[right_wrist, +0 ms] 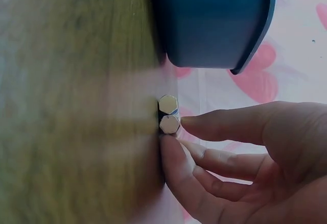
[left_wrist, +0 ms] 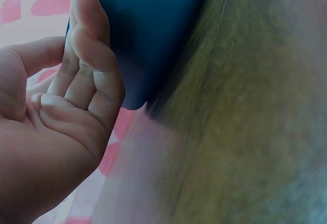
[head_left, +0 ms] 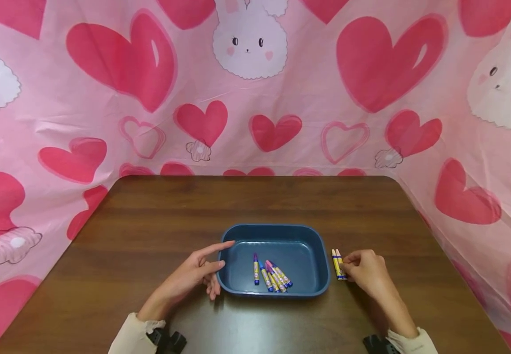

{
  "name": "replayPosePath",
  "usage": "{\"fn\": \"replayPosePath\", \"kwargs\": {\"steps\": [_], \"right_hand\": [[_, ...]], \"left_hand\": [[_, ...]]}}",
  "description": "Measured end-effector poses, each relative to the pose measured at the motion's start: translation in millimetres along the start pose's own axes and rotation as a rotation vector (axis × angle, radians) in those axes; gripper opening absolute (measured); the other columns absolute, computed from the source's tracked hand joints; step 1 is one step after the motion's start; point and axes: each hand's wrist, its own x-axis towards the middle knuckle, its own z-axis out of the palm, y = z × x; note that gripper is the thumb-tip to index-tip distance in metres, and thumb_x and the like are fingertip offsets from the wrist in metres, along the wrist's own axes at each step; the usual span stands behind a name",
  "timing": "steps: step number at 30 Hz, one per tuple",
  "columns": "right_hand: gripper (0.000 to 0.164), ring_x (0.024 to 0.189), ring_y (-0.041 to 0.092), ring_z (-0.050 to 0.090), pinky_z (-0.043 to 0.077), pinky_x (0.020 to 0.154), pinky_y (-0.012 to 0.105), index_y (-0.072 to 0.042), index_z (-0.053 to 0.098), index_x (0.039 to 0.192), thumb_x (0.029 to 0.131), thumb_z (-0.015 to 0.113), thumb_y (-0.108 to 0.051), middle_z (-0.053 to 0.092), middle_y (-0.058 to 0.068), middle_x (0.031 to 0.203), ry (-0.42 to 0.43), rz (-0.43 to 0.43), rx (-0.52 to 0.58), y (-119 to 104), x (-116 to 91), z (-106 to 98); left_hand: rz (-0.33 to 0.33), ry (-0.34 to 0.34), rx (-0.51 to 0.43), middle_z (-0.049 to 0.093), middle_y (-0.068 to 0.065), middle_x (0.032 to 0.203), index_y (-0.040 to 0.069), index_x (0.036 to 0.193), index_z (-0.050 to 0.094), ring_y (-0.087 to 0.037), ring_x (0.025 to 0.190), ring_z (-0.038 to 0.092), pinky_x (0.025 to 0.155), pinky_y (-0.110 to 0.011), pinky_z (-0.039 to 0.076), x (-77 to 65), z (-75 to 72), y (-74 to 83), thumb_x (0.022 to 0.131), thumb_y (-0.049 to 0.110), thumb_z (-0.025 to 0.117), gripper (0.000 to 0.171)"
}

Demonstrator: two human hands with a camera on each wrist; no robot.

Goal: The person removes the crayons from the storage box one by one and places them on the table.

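Observation:
A dark blue tray (head_left: 275, 295) stands on the table with several yellow-wrapped crayons (head_left: 269, 275) in it, gathered toward its front side. My left hand (head_left: 193, 275) is at the tray's left rim. Its index finger is stretched over the edge and the thumb is near the wall; the left wrist view shows this hand (left_wrist: 76, 101) beside the tray (left_wrist: 148, 35). To the right of the tray, two crayons (head_left: 336, 265) lie side by side on the wood. My right hand (head_left: 368, 270) pinches the nearer crayon (right_wrist: 169, 124) between thumb and forefinger, while the other crayon (right_wrist: 167, 104) lies against it.
The brown wooden table (head_left: 171, 201) has rounded far corners. A pink cloth (head_left: 308, 88) with hearts and rabbits hangs behind it and along both sides. Dark wrist devices (head_left: 166, 340) sit at both cuffs.

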Motion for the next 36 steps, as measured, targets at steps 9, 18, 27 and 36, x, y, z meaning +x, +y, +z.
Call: {"fn": "replayPosePath", "kwargs": {"steps": [9,18,27,36], "right_hand": [[0.015,0.060,0.017,0.070,0.053,0.053,0.027,0.005,0.073,0.092,0.085,0.074,-0.008,0.073,0.010,0.076,-0.021,0.013,0.075,-0.7,-4.6,-0.8],[0.014,0.062,0.017,0.070,0.054,0.054,0.026,0.004,0.073,0.095,0.085,0.071,-0.006,0.074,0.011,0.080,-0.028,0.024,0.085,1.1,-6.4,-0.4],[0.016,0.064,0.016,0.070,0.053,0.057,0.028,0.002,0.074,0.095,0.086,0.072,-0.011,0.074,0.010,0.082,-0.038,0.010,0.033,2.8,-8.8,-1.6],[0.010,0.078,0.019,0.066,0.050,0.070,0.037,-0.007,0.077,0.088,0.082,0.072,-0.013,0.073,0.001,0.079,0.062,-0.088,-0.120,-1.5,-8.8,-4.5]], "left_hand": [[0.008,0.001,0.004,0.071,-0.019,0.072,0.009,0.156,0.030,-0.024,0.056,0.069,0.054,-0.028,0.054,-0.4,0.1,-0.4,0.105,0.019,0.050,0.056],[0.015,-0.005,0.004,0.070,-0.024,0.073,0.008,0.156,0.030,-0.024,0.056,0.069,0.054,-0.027,0.054,-0.4,-0.2,-0.2,0.106,0.018,0.050,0.056],[0.005,-0.005,0.000,0.071,-0.017,0.071,0.008,0.156,0.031,-0.023,0.056,0.069,0.054,-0.027,0.054,0.9,0.7,1.1,0.105,0.017,0.050,0.055],[0.024,-0.003,-0.011,0.071,-0.016,0.071,0.008,0.156,0.031,-0.023,0.055,0.069,0.053,-0.027,0.054,0.7,1.1,-0.7,0.105,0.017,0.051,0.055]]}}
